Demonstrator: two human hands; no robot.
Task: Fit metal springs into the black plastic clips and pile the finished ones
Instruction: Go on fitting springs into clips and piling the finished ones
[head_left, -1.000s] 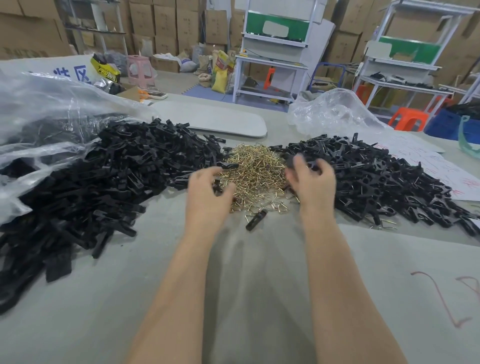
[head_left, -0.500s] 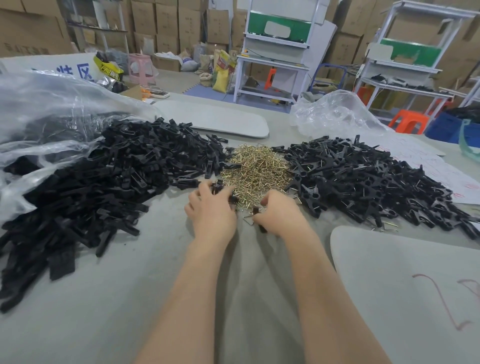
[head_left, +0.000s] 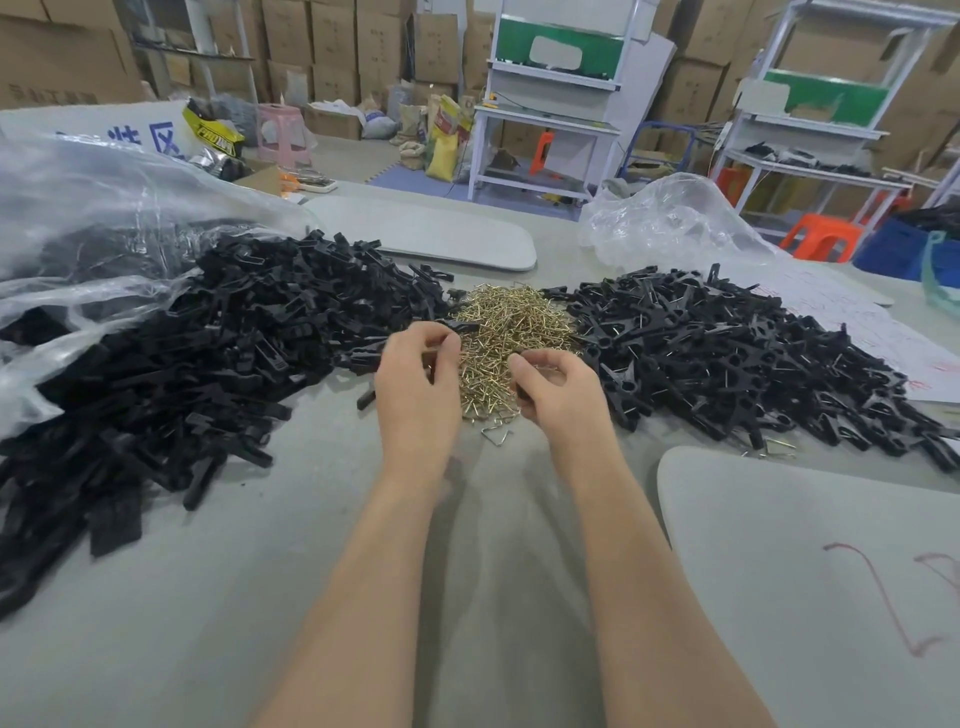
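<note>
Both hands shifted toward bench's (head_left: 260, 597) far edge over spring pile (head_left: 511, 332): L hand (head_left: 415, 376) grips black clip (head_left: 464, 327), long axis pointing R, toward curled R hand (head_left: 558, 387), contents unclear.

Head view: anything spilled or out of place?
Minor strays only: one spring lies loose on the table short of the spring pile, and other springs sit at the near edge of the right clip pile.
</note>
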